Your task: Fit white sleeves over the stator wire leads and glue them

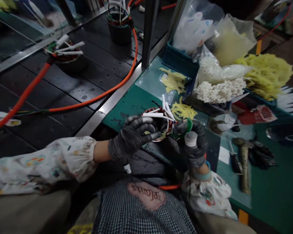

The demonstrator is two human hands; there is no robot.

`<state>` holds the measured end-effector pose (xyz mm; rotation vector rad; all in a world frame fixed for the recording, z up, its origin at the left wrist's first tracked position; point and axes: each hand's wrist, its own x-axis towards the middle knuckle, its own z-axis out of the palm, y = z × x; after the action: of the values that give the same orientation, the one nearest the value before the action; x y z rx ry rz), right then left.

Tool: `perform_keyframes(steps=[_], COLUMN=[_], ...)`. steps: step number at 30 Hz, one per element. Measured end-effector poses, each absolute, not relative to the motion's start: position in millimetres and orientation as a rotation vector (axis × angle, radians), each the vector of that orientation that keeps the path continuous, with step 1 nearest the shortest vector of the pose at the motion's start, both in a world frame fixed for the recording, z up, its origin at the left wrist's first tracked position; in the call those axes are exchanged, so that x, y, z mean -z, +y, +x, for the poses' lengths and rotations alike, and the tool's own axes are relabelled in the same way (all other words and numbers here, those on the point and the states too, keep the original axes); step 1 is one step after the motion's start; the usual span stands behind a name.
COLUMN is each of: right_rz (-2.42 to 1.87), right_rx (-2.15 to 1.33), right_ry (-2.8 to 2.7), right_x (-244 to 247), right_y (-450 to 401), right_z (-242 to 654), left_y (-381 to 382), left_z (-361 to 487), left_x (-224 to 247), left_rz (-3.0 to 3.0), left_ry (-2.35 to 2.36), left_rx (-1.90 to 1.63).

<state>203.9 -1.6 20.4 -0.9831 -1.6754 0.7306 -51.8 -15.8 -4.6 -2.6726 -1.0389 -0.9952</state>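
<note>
My left hand (pixel 132 136), in a dark grey glove, rests against the left side of a wound coil assembly (pixel 158 125), its fingers bent around the edge. White sleeves (pixel 156 115) and red and black wires stick up from the coil. On the right side, my right hand (pixel 195 143), gloved too, has its fingers curled around a white-topped cylindrical item (pixel 190 139). A green round piece (pixel 188 126) shows at its fingertips, beside the coil. The underside of the coil is hidden.
Yellow strips (pixel 183 110) lie just behind the coil. Bins with bags and white pieces (pixel 219 91) stand at the back right. A hammer (pixel 244 165) lies at right. Orange cable (pixel 92 101) crosses the black conveyor (pixel 88 81), which carries other wired coils (pixel 70 61).
</note>
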Motion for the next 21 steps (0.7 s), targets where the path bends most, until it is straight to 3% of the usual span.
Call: perform_keyframes(steps=[4, 9, 13, 16, 18, 21], right_rz=[-0.937, -1.169, -1.328, -1.336, -1.372, -1.399], right_rx=[-0.644, -0.295, 0.024, 0.071, 0.045, 0.008], right_ry=[-1.921, -2.252, -2.456, -2.557, -2.571, -2.489], right_x=[-45, -46, -35, -34, -36, -34], right_y=[-3, -6, -9, -8, -8, -20], right_z=[185, 157, 146, 143, 142, 143], left_y=[-13, 3, 19, 48, 68, 75], left_z=[-64, -92, -101, -99, -93, -79], left_x=[10, -6, -23, -25, -25, -26], left_rz=[-2.623, -3.001, -3.102, -2.936, -3.149, -3.753], left_ry=[-0.819, -0.554, -0.934, -1.437, -1.616, -1.422], left_rx=[1.044, 1.311, 1.772, 2.006, 1.9, 1.452])
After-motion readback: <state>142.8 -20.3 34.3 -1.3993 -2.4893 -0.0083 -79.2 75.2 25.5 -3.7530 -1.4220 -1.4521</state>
